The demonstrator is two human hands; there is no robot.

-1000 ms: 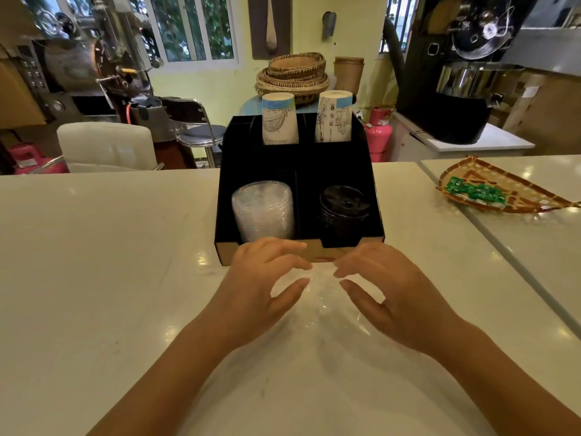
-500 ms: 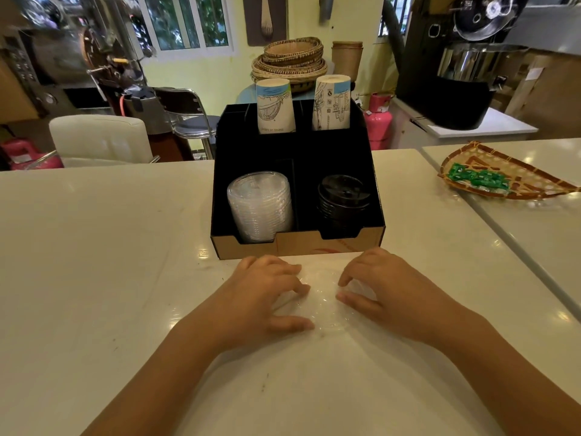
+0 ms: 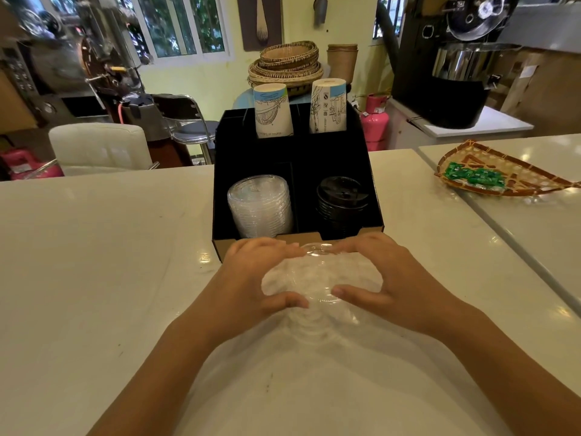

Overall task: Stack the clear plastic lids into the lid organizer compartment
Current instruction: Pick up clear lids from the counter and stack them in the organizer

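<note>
A stack of clear plastic lids (image 3: 320, 280) is raised off the white counter, just in front of the black lid organizer (image 3: 220, 196). My left hand (image 3: 251, 278) grips its left side and my right hand (image 3: 396, 278) its right side, thumbs toward me. In the organizer's front left compartment stands another stack of clear lids (image 3: 261, 204). The front right compartment holds black lids (image 3: 341, 201). Two paper cup stacks (image 3: 272, 110) rise from the back compartments.
A woven tray (image 3: 509, 180) with green packets lies on the counter at the right, past a seam between counter slabs. A white chair (image 3: 100, 146), a metal stool and coffee machines stand behind the counter.
Both hands closed around the loose clear lids, gathered them into a stack and lifted it off the counter toward the organizer's front edge.
</note>
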